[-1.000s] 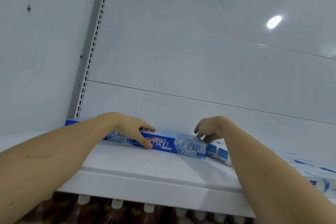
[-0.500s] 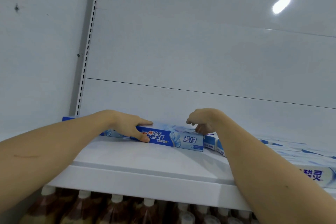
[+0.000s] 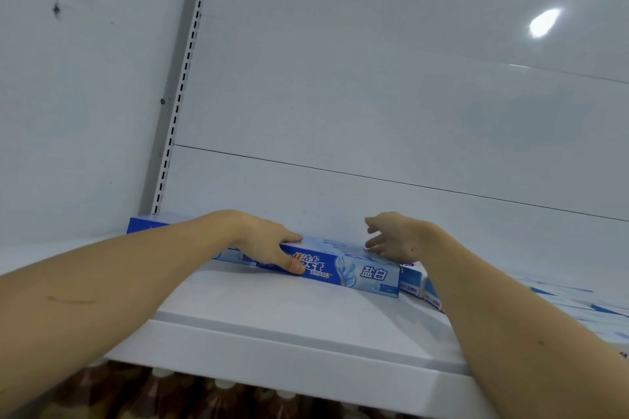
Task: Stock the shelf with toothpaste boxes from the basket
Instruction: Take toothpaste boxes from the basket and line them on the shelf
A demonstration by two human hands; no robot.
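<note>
A long blue toothpaste box point(image 3: 357, 274) lies flat on the white shelf point(image 3: 272, 313), near the back wall. My left hand point(image 3: 272, 245) grips it around its middle, thumb on the front face and fingers over the top. Above the box's right end, my right hand point(image 3: 391, 238) has its fingers spread and loose, the fingertips just touching the top edge. Several more toothpaste boxes point(image 3: 417, 284) lie to the right, partly hidden by my right forearm. The basket is out of view.
Another blue box end point(image 3: 143, 223) shows at the far left behind my left arm. A slotted upright rail point(image 3: 183, 78) runs up the back left. Brown bottles with white caps point(image 3: 190, 395) stand on the shelf below.
My right hand has opened from a curled grip at the box's right end into spread fingers. My left hand keeps its grip on the box.
</note>
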